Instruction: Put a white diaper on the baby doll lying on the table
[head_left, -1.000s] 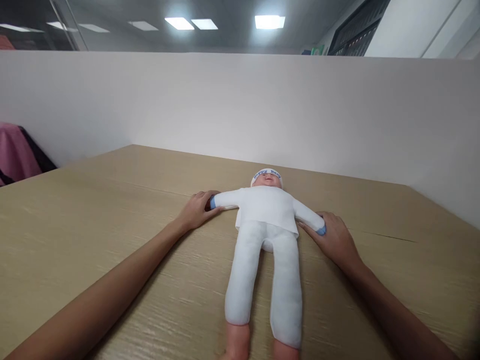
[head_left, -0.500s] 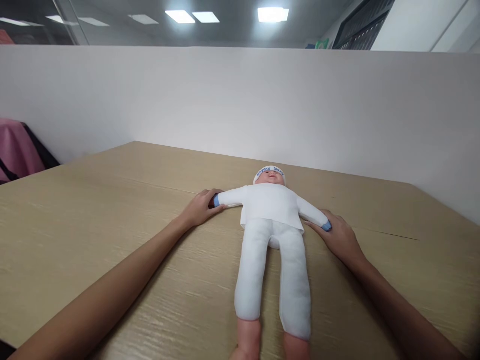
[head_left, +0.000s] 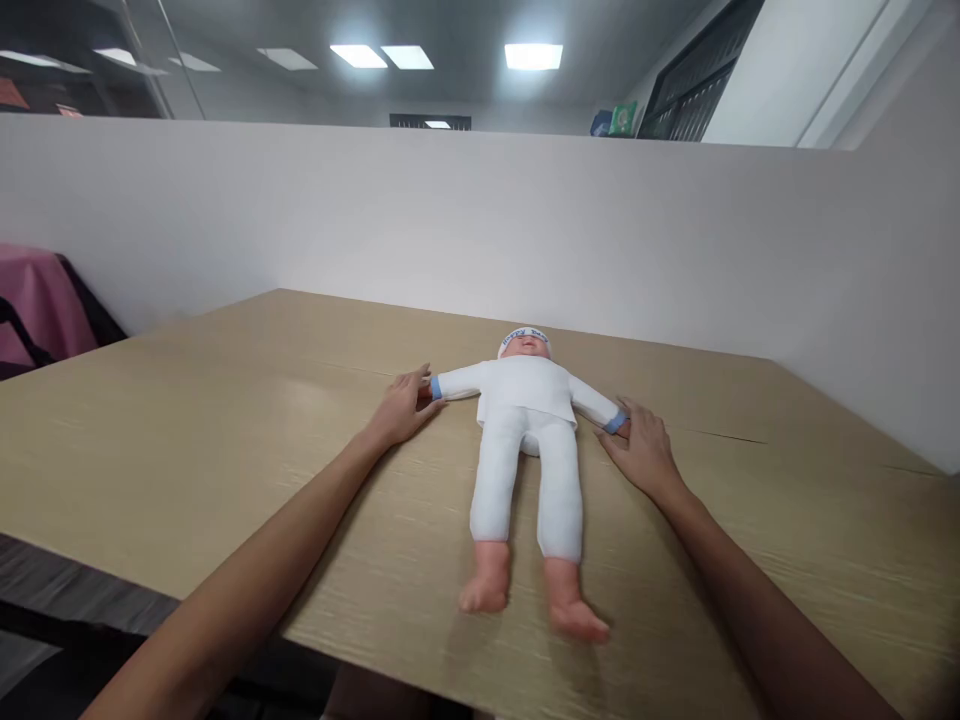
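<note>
across the pale wood-grain tabletop (head_left: 187, 390), a baby doll (head_left: 529, 385) lies on its back between the person's two hands, its head toward the white partition (head_left: 510, 220) and its bare feet (head_left: 489, 582) toward the near edge. both of its arms stretch out sideways, each ending at a grip. the left hand (head_left: 409, 405) holds the doll by its hand just past the blue cuff (head_left: 436, 388), fingers on the far side and thumb on the near side, a narrow gap filled by the doll's hand. the right hand (head_left: 643, 442) holds the other doll hand in the same way, just beyond its own blue cuff (how firmly either one presses, i cannot tell). the torso, in a white long-sleeved top (head_left: 525, 388), rests well clear of both palms, and the white trousers (head_left: 491, 480) run down between the person's forearms, legs a little apart. a white headband (head_left: 525, 335) with blue lettering crosses the doll's forehead. off to the left, beyond the tabletop, hangs a pink cloth (head_left: 37, 300).
</note>
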